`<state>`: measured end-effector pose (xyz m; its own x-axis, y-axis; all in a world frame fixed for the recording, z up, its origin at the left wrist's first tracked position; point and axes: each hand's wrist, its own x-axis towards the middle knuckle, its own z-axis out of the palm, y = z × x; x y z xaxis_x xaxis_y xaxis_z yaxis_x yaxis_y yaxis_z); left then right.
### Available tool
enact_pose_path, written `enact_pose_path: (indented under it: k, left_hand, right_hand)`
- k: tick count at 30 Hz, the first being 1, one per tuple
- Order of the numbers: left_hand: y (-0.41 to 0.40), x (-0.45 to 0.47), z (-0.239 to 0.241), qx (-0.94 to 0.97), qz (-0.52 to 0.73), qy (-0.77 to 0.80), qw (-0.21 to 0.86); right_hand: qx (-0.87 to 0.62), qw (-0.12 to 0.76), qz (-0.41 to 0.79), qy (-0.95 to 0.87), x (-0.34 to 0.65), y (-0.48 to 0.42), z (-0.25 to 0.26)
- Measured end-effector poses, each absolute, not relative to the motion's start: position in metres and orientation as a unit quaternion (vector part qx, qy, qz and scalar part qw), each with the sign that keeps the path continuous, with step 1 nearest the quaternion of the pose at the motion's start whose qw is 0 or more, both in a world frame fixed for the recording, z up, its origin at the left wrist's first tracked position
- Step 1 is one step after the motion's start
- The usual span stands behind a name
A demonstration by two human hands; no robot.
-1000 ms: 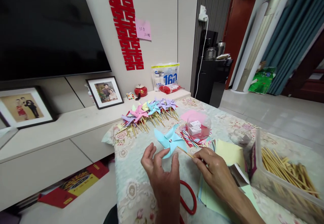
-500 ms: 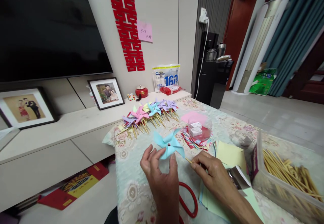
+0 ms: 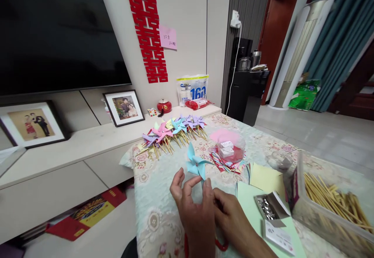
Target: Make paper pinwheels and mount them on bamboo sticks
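A light-blue paper pinwheel (image 3: 196, 164) with a pin at its centre is held above the table in front of me. My left hand (image 3: 194, 203) is at its lower blade, fingers spread, the index fingertip and thumb on either side of that blade. Close behind and to the right, my right hand (image 3: 232, 215) is closed; its fingertips and the pinwheel's stick are hidden behind my left hand. Red scissor-like handles (image 3: 221, 245) show partly beneath my hands. To the right, a small open box of silver pins (image 3: 266, 208) lies on pale green paper sheets (image 3: 245, 195).
Several finished pinwheels (image 3: 172, 129) on sticks lie at the table's far left. A clear round tub (image 3: 233, 149) stands on coloured paper pieces. At right is a plastic box (image 3: 321, 211) of wooden sticks. Yellow paper (image 3: 267, 178) lies beside it.
My right hand has moved left and down, behind my left hand, bringing the pinwheel's stick along. The pinwheel's blades have turned, and my left hand has shifted slightly right. The pin box is now uncovered.
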<state>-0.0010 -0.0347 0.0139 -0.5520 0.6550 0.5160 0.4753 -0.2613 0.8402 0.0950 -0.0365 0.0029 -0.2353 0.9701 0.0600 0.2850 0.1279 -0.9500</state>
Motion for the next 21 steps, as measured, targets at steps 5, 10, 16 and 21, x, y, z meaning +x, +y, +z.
enact_pose_path:
  k: [5, 10, 16, 21]
  left_hand:
    - [-0.032, -0.006, 0.009, 0.405, 0.649, 0.622, 0.167]
    - [-0.031, -0.007, 0.009, 0.336, 0.661, 0.632, 0.224]
    - [-0.033, -0.006, 0.014, 0.296, 0.647, 0.639, 0.294]
    - [-0.034, -0.007, 0.016, 0.267, 0.64, 0.639, 0.333]
  right_hand:
    - [-0.492, 0.372, 0.437, -0.655, 0.086, -0.04, -0.002]
    - [-0.487, 0.371, 0.425, -0.667, 0.083, -0.041, -0.007]
    - [-0.478, 0.365, 0.427, -0.675, 0.081, -0.04, -0.016]
    - [-0.488, 0.349, 0.416, -0.684, 0.08, -0.04, -0.016]
